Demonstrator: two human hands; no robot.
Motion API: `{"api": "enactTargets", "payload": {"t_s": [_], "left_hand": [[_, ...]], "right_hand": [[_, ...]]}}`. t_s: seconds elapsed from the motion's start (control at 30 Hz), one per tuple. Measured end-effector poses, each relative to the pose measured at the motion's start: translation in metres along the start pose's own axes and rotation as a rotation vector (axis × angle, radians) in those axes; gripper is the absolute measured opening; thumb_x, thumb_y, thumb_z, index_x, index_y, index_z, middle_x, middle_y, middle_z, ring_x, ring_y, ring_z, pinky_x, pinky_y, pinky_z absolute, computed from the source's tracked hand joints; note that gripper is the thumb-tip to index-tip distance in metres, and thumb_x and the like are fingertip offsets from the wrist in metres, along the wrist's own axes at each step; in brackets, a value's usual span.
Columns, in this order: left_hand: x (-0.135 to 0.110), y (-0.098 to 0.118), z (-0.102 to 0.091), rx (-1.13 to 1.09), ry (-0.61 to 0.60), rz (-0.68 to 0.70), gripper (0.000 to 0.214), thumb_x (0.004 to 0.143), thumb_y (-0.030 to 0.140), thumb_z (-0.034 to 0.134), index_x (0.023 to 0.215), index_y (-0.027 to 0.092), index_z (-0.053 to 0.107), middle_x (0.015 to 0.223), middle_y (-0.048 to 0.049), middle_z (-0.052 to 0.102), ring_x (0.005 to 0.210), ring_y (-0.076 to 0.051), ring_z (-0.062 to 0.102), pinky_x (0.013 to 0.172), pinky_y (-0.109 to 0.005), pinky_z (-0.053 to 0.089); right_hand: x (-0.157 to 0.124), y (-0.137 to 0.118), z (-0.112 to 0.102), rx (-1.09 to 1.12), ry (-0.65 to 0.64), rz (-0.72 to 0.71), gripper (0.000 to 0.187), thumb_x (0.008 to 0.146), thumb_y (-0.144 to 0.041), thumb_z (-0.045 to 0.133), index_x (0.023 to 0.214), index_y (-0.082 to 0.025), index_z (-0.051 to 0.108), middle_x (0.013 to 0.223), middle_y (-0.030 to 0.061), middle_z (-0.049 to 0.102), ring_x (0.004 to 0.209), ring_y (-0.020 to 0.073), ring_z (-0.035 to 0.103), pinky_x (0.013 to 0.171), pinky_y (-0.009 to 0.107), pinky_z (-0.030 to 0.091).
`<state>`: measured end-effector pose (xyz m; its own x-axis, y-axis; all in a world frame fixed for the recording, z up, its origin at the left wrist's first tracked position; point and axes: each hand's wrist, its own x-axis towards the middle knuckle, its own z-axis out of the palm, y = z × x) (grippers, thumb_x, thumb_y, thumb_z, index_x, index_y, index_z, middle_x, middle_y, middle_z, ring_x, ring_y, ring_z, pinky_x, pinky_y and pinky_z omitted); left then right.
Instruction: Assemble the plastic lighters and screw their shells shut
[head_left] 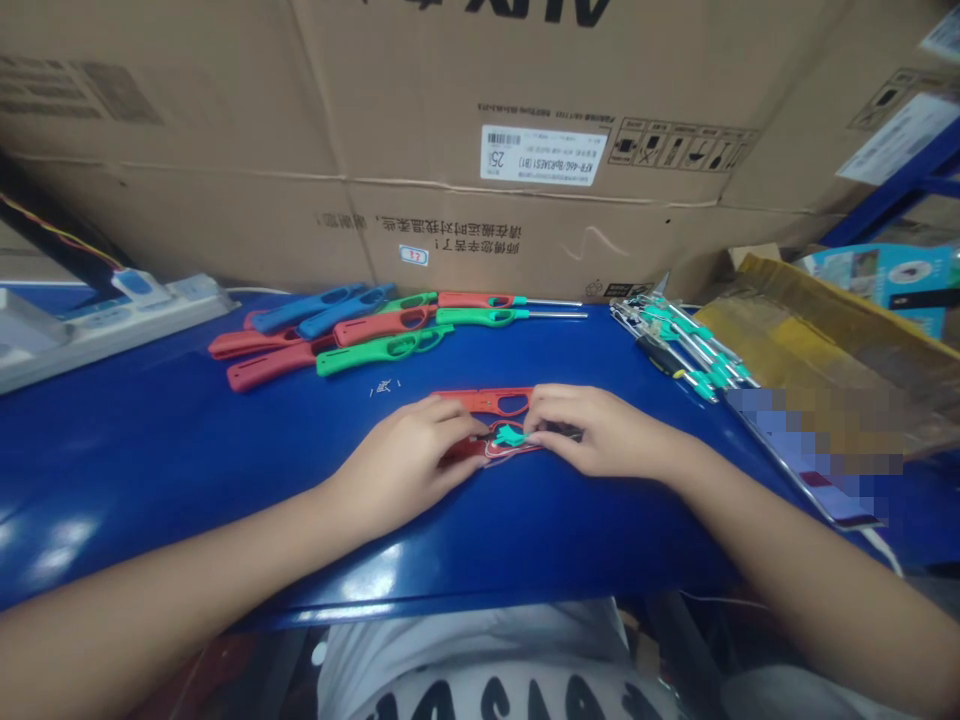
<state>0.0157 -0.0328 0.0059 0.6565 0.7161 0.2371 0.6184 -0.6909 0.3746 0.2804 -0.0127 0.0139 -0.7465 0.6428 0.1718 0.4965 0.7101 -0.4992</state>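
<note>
Between my two hands, low over the blue table, is an open red lighter casing point(493, 452) with a teal plastic piece point(509, 435) in it. My left hand point(420, 450) grips the casing's left end between thumb and fingers. At the right side my right hand point(589, 425) pinches the teal piece's end, its fingertips partly hiding what they hold. A thin pale wire loops along the casing, and a dark part shows by the right fingers. Just behind lies an orange-red casing half point(491, 402) with a trigger hole, touched or nearly touched by both hands.
Several red, green and blue lighter casings point(367, 345) lie piled at the back left. Loose screws point(384, 386) sit nearer. Metal tubes with teal parts point(682, 345) and a phone point(814, 460) are at right, beside a taped carton point(832, 350). A power strip point(112, 325) stands left.
</note>
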Motion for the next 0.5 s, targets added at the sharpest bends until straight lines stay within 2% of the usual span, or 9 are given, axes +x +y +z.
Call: {"api": "enactTargets", "payload": {"t_s": [0.33,0.5], "left_hand": [[0.000,0.000,0.002,-0.041,-0.024,-0.038,0.018,0.093,0.025,0.067,0.110,0.020,0.071,0.110,-0.0074,0.069,0.101,-0.026,0.066,0.085,-0.040,0.056],[-0.001,-0.001,0.004,-0.072,-0.028,-0.046,0.017,0.094,0.027,0.066,0.109,0.020,0.070,0.110,-0.0074,0.069,0.101,-0.026,0.065,0.087,-0.040,0.055]], "right_hand": [[0.002,-0.001,0.000,-0.032,-0.030,0.011,0.010,0.097,-0.018,0.055,0.093,-0.018,0.064,0.095,0.0036,0.065,0.083,0.0152,0.058,0.073,0.027,0.043],[0.004,0.002,0.007,-0.024,-0.009,-0.056,0.011,0.097,-0.018,0.055,0.092,-0.017,0.065,0.095,0.0050,0.065,0.086,0.0167,0.059,0.077,0.029,0.046]]}}
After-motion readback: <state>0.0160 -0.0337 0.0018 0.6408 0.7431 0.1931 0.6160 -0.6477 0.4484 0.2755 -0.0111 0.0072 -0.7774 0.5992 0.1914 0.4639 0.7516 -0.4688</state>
